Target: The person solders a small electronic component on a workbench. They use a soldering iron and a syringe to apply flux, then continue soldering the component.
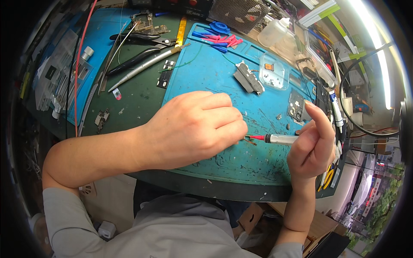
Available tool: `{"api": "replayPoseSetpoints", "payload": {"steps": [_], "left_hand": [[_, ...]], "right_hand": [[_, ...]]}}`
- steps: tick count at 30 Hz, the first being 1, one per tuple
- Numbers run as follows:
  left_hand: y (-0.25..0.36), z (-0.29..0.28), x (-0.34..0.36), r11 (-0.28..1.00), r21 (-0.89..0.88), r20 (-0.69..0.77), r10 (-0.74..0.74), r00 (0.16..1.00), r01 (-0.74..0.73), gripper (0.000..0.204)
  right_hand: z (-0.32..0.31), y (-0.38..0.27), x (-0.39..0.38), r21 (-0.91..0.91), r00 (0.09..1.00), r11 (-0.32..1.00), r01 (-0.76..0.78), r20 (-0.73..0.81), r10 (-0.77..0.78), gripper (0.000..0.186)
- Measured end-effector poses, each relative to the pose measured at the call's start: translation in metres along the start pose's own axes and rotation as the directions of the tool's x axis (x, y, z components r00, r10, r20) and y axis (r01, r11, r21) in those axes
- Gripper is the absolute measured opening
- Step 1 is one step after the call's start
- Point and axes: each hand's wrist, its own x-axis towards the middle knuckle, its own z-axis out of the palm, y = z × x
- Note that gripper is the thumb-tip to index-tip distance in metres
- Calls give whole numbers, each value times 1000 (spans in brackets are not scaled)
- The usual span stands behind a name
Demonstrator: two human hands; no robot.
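Observation:
My left hand (195,129) is curled knuckles-up over the blue mat (193,165), its fingertips hidden. A small coppery-green part (250,141) shows just beyond them; what exactly it is, I cannot make out. My right hand (312,146) grips a clear syringe (282,139) with a red tip, held level and pointing left at that small part. The tip is close beside my left fingers; whether it touches the part, I cannot tell.
Behind my hands lie a dark speaker-like module (247,77), a clear plastic box (274,73), pink and blue tips (221,41), cutters (137,47) and tweezers (140,69). A phone-sized plate (297,105) and yellow-handled pliers (328,176) are at right.

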Motion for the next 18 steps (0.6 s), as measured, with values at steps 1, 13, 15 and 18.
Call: {"api": "replayPoseSetpoints", "payload": {"steps": [1, 13, 15, 18], "left_hand": [[0, 0, 0, 1000, 2, 0, 1, 1000, -1, 26], [1, -1, 0, 1000, 10, 5, -8, 1000, 8, 27], [1, -2, 0, 1000, 11, 5, -6, 1000, 6, 27], [1, -2, -1, 1000, 14, 20, -6, 1000, 5, 26]], "right_hand": [[0, 0, 0, -1, 1000, 1000, 0, 3, 0, 31], [0, 3, -2, 3, 1000, 1000, 21, -1, -21, 31], [-1, 2, -2, 11, 1000, 1000, 15, -8, -15, 32], [-1, 3, -8, 56, 995, 997, -51, -83, 56, 33]]}}
